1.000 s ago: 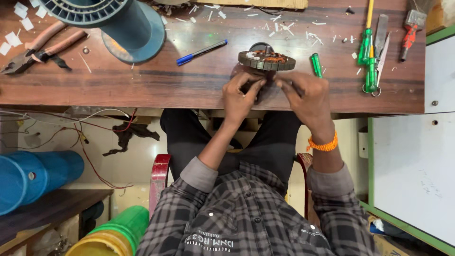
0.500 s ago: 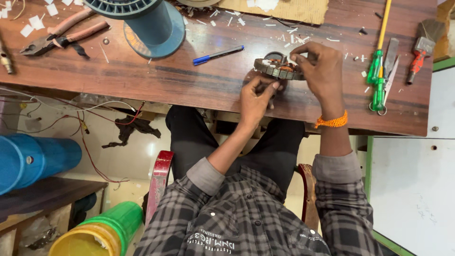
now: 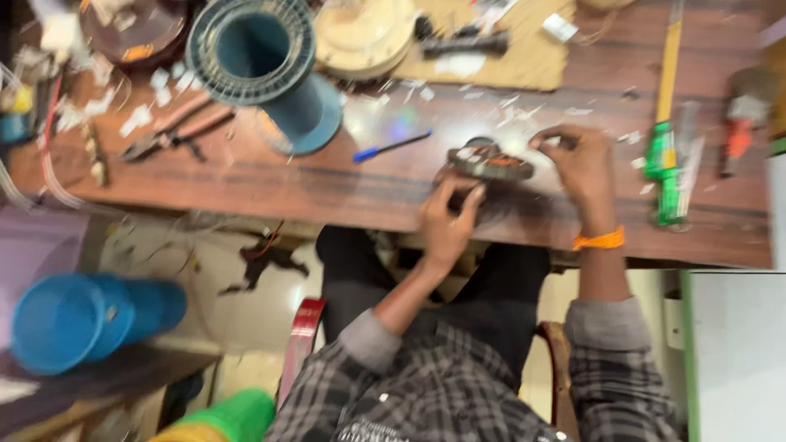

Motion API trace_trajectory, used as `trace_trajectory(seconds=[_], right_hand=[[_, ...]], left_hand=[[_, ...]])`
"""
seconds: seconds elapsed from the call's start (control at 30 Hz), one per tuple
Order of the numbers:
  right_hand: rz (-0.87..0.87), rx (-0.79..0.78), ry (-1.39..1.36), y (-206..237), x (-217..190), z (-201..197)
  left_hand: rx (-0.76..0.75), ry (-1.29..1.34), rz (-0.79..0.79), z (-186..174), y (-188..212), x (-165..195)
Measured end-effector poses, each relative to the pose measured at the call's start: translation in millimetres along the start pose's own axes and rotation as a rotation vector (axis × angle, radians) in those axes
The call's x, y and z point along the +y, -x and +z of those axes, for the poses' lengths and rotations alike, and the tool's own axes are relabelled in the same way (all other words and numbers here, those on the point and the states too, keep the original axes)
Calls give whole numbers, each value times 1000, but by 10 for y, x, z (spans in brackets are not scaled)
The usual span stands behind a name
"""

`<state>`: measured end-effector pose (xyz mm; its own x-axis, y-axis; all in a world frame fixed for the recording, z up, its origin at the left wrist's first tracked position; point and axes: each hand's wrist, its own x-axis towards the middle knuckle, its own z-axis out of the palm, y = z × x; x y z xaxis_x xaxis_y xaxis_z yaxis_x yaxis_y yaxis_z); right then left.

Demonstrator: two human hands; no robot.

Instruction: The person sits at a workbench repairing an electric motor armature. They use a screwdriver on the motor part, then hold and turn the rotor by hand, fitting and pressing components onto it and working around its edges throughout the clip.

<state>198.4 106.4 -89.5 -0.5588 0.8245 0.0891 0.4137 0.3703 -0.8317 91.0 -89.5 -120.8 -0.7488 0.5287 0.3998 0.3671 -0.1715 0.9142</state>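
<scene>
Pretty blurry from where I was watching, but the round grey metal motor stator with orange windings [image 3: 490, 161] sat on the dark wooden bench [image 3: 327, 184], right between both hands. My left hand [image 3: 446, 223] gripped its near edge, fingers curled on it. My right hand [image 3: 580, 160] pinched at its far right side; couldn't tell exactly what. A blue pen [image 3: 391, 146] lay left of the hands, green-handled screwdrivers [image 3: 665, 168] just right.
</scene>
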Motion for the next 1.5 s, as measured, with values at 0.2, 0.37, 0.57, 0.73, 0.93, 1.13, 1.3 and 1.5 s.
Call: trace_trajectory(seconds=[0.2, 0.37, 0.57, 0.73, 0.93, 1.13, 1.3, 1.5], right_hand=[[9, 35, 6, 24, -119, -150], [99, -57, -234, 97, -299, -294], [191, -176, -318, 217, -330, -343], [80, -222, -269, 285, -324, -278], [39, -264, -323, 546, -206, -207], [14, -153, -121, 711, -330, -110], [4, -97, -65, 752, -409, 11], [-88, 8, -39, 868, -473, 113]], left_hand=[[-401, -222, 577, -191, -674, 73], [-707, 30, 346, -219, -955, -44], [-729, 34, 205, -242, -932, -134], [-674, -151, 275, -225, -895, -243], [-543, -82, 351, -188, -734, -360], [-512, -36, 332, -165, -710, -349], [-506, -61, 373, -150, -710, -385], [-516, -67, 370, -159, -712, -393]])
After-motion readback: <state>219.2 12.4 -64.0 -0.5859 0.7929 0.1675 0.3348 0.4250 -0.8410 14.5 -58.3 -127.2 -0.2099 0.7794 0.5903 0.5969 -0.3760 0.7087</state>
